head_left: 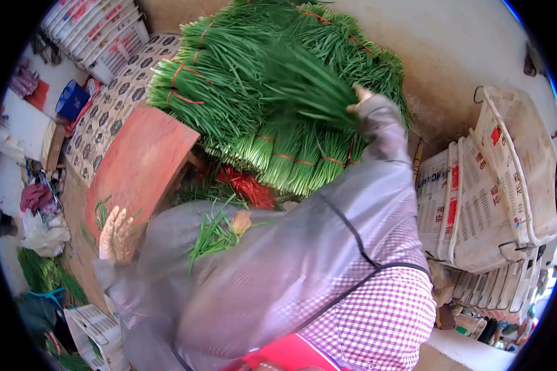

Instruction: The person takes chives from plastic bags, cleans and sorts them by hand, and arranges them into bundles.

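Note:
My right hand (363, 99) is stretched far out over a big pile of green garlic chives (229, 74). Its fingers are closed at the leaf end of a motion-blurred bunch of chives (309, 89), which hangs over the pile. Red ties circle many of the stacked bundles, whose pale stem ends face outward. Off to the left, my left hand (115, 234) is raised with fingers apart and nothing in it, close to the near end of a reddish wooden board (139, 164). Loose green leaves (213, 238) and a brown dry leaf (241, 221) lie on my grey apron.
Stacked white plastic crates (476, 185) stand at the right, with more crates (99, 34) at the upper left. A heap of red ties (247, 185) sits below the pile. A blue bucket (72, 100) and more greens (46, 272) are on the left.

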Tool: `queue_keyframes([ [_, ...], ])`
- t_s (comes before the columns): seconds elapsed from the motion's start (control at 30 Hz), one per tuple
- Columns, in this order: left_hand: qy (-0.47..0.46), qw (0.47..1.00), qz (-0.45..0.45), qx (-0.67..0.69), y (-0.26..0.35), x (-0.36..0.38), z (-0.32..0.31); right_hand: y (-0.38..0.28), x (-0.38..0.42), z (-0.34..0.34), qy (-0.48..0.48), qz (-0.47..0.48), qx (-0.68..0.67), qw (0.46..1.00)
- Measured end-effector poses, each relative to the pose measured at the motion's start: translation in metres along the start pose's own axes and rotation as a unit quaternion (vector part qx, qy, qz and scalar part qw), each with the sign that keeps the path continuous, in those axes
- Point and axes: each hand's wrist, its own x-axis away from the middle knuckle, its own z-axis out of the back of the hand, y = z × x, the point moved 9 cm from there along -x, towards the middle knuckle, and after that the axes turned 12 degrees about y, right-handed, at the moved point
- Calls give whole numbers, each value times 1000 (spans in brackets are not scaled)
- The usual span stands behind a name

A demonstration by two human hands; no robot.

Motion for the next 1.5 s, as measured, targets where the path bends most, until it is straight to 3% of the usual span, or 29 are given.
queue_keyframes([
  [0.1,1,999,47,21,-16,-4,7,-1,42,-81,-92,-43,104,989],
  [0.13,-6,999,42,15,-11,-4,-1,12,35,-116,-19,-48,159,986],
  [0.17,45,997,55,19,-9,0,-6,25,22,-139,24,-47,154,987],
  [0.23,99,993,66,22,-8,3,-1,11,36,-134,80,-44,163,982],
  [0.33,116,988,83,51,-12,2,15,9,15,-121,70,-48,162,983],
  [0.47,109,989,83,49,-19,3,25,10,0,-92,327,32,177,928],
  [0.5,101,988,93,70,-22,3,25,9,6,-87,242,4,198,950],
  [0.6,111,986,102,76,-24,5,17,52,-29,-125,165,-55,224,959],
  [0.77,138,984,92,65,-32,3,35,74,-52,-131,97,-68,225,967],
  [0.83,159,981,103,44,-35,13,46,65,-47,-114,47,-30,223,973],
  [0.87,172,979,94,63,-34,22,51,63,-39,-109,106,28,205,973],
  [0.93,181,977,54,104,-36,36,68,98,-48,-131,67,-132,95,984],
  [1.0,185,975,15,124,-34,54,89,57,-33,-108,190,-66,99,975],
  [1.07,223,966,11,129,-33,76,102,-12,-21,-99,220,29,11,975],
  [1.17,276,950,53,133,-57,105,135,-125,14,-104,87,140,-194,967],
  [1.23,282,946,36,158,-78,122,157,-194,44,-135,-88,152,-265,948],
  [1.27,334,928,56,155,-80,133,158,-222,62,-154,-169,146,-279,934],
  [1.4,346,922,62,162,-101,178,164,-286,142,-236,-398,110,-232,881],
  [1.5,402,898,94,154,-123,216,169,-284,179,-315,-450,122,-154,871],
])
